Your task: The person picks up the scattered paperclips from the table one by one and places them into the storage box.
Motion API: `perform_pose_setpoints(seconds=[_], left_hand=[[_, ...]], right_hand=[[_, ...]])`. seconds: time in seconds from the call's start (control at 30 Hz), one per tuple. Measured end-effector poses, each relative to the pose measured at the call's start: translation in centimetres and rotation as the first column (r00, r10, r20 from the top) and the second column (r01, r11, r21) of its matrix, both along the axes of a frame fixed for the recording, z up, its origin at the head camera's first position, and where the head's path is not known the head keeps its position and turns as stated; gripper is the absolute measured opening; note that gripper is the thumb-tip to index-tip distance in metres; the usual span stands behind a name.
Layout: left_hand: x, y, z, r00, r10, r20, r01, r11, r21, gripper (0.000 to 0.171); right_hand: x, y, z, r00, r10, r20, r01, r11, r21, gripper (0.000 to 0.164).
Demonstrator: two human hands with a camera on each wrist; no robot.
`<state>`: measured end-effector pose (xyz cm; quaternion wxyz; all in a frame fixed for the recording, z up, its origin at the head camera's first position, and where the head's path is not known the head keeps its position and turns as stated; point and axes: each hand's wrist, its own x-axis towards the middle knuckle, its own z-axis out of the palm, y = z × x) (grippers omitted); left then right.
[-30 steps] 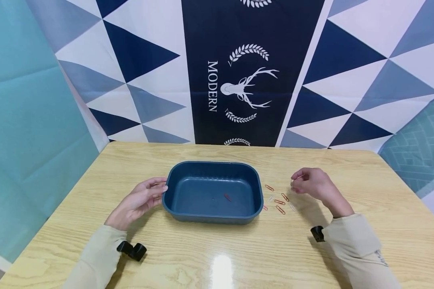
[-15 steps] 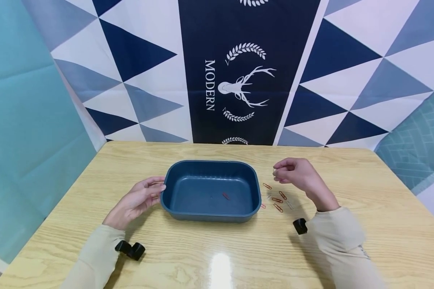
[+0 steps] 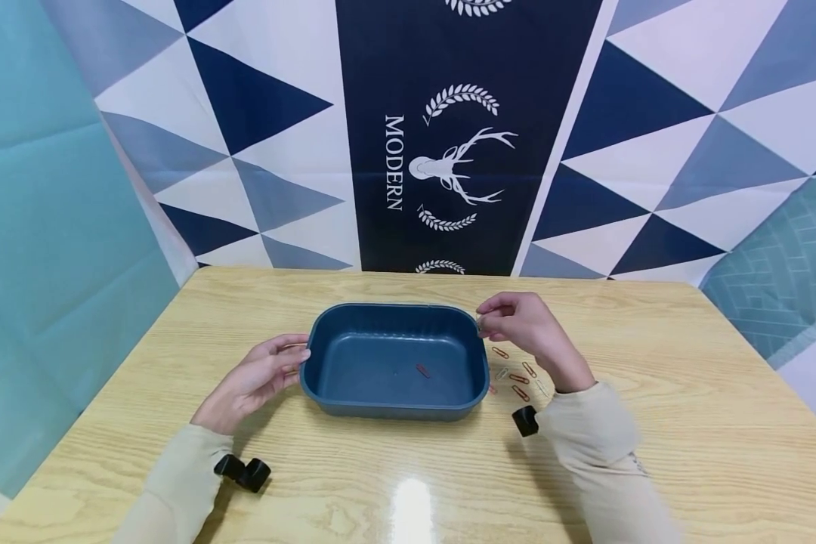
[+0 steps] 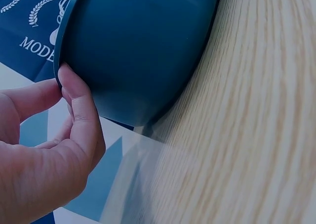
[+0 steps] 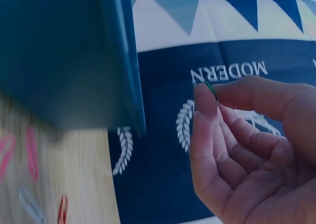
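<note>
A dark blue plastic bin [image 3: 394,412] stands on the wooden table, with one red paper clip [image 3: 423,371] lying on its floor. My left hand [image 3: 261,374] pinches the bin's left rim between thumb and fingers, as the left wrist view shows at close range. At the bin's back right corner, my right hand [image 3: 527,325] is held above the table. Its thumb and index finger pinch a small green paper clip [image 5: 211,88], mostly hidden by the fingertips. In the right wrist view the bin's wall [image 5: 113,75] is left of that hand, apart from it.
Several loose paper clips lie on the table [image 3: 394,468] right of the bin: red ones [image 3: 519,378], pale ones [image 3: 541,388] and a pink one [image 3: 493,389] against the bin's side. A patterned cloth [image 3: 279,151] hangs behind the table.
My right hand has moved left from beyond the loose clips to the bin's right rim, carrying the pinched paper clip. The left hand has stayed on the bin's left rim.
</note>
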<state>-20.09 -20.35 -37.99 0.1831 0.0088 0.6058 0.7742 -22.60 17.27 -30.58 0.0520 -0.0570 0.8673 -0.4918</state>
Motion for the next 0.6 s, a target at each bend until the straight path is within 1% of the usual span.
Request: perform_pose_setpoints(seconds=[0.23, 0.33, 0.5, 0.6], left_hand=[[0.0, 0.0, 0.0, 1.000, -0.002, -0.008, 0.003, 1.000, 0.017, 0.049], [0.1, 0.0, -0.1, 1.000, -0.004, -0.004, 0.004, 1.000, 0.009, 0.049], [0.1, 0.0, -0.1, 1.000, -0.001, -0.004, 0.001, 1.000, 0.015, 0.051], [0.1, 0.0, -0.2, 1.000, 0.002, -0.004, -0.002, 1.000, 0.013, 0.050]], right_hand=[[-0.2, -3.2, 0.1, 0.999, 0.035, 0.004, -0.035, 0.997, -0.062, 0.019], [-0.3, -4.5, 0.0, 0.999, 0.051, 0.018, -0.050, 0.997, -0.061, 0.017], [-0.5, -6.6, -0.1, 0.995, 0.090, 0.048, -0.089, 0.996, -0.030, 0.012], [-0.5, -7.7, -0.3, 0.992, 0.116, 0.054, -0.114, 0.993, -0.041, 0.011]])
